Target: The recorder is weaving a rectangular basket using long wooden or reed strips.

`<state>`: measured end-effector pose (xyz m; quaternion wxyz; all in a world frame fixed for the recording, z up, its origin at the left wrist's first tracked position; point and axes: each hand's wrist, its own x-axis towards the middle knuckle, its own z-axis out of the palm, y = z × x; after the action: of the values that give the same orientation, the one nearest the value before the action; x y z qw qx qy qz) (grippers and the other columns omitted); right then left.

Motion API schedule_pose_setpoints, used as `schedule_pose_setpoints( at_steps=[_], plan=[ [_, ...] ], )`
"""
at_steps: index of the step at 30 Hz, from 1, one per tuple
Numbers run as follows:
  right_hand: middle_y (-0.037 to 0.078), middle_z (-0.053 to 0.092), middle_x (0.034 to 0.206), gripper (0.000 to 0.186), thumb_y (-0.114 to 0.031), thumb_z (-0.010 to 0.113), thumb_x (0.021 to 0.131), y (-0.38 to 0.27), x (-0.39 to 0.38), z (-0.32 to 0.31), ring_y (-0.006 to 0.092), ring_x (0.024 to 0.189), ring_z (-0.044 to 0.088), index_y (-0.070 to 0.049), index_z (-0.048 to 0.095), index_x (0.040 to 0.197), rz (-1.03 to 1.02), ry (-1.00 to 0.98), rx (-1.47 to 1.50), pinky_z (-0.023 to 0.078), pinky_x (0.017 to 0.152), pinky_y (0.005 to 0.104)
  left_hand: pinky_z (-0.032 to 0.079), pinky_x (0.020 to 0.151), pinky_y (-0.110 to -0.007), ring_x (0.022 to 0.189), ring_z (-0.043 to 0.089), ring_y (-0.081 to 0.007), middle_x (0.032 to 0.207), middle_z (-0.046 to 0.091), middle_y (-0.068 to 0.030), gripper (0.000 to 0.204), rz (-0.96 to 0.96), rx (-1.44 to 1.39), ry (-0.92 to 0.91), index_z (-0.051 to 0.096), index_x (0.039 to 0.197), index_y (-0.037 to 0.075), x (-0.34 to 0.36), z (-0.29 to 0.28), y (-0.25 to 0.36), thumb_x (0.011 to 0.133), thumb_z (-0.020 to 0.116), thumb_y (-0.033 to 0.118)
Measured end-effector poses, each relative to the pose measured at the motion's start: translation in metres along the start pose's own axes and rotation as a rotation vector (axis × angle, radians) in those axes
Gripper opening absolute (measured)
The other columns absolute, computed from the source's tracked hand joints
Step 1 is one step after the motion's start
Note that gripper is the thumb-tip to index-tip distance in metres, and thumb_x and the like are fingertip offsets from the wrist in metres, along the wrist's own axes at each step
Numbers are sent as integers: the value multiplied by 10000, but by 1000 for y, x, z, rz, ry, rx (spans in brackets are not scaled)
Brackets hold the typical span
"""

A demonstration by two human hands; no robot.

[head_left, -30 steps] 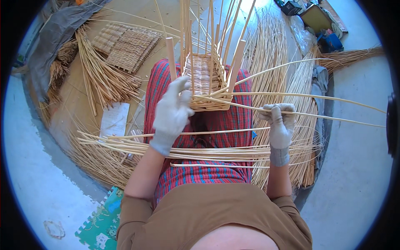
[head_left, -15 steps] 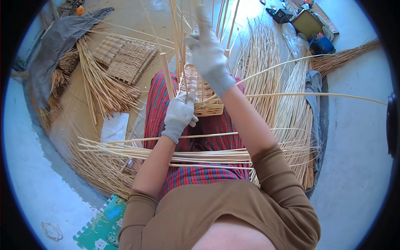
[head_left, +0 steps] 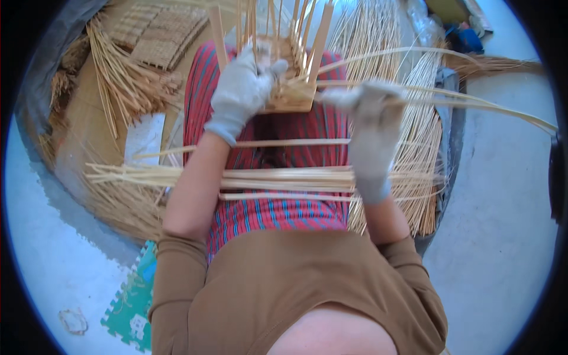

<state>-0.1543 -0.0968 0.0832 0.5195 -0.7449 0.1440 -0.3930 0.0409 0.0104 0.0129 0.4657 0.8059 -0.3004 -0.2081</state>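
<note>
One hand (head_left: 377, 127) has swung right of the basket (head_left: 297, 99).

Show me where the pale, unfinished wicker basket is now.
In the head view, the basket is at upper centre, over the red striped cloth on the lap, with the white-gloved left hand at its left side.

From the person's head, the left of two side-by-side fisheye cameras looks steeply down and forward, upright. The brown shirt (head_left: 290, 269) looms nearest, along the lower edge; beyond the red striped cloth (head_left: 272, 216), the left hand (head_left: 239, 89) and right hand (head_left: 376, 127) lie farther off. The wide lens takes in floor (head_left: 485, 236) on both sides, blackens the corners and crops the basket stakes (head_left: 321, 41) at the top.
</note>
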Motion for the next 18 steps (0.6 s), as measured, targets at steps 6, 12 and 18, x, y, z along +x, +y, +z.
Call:
schedule_pose_setpoints(
  at_steps=[6,12,18],
  plan=[
    [104,699,800,319,-261,446,1097,-4,-2,-64,204,743,731,1,624,1136,619,-128,-34,616,627,307,557,947,-383,1085,679,-243,1314,618,-130,799,252,-149,-491,431,1526,131,-117,-62,22,811,780,51],
    [79,723,989,513,-462,495,1063,-14,-75,-19,127,861,708,-14,605,1287,1110,-1085,599,576,698,265,534,722,-398,812,687,-299,863,696,-109,261,480,363,-364,684,1098,98,-136,-69,20,848,630,46],
    [211,547,1425,493,-343,477,1076,17,-62,11,286,1255,598,22,493,1408,555,-354,828,494,1050,421,524,880,-318,970,660,-225,1073,661,-96,304,454,217,209,773,1060,60,-94,-96,-19,850,621,-98]
  ],
)
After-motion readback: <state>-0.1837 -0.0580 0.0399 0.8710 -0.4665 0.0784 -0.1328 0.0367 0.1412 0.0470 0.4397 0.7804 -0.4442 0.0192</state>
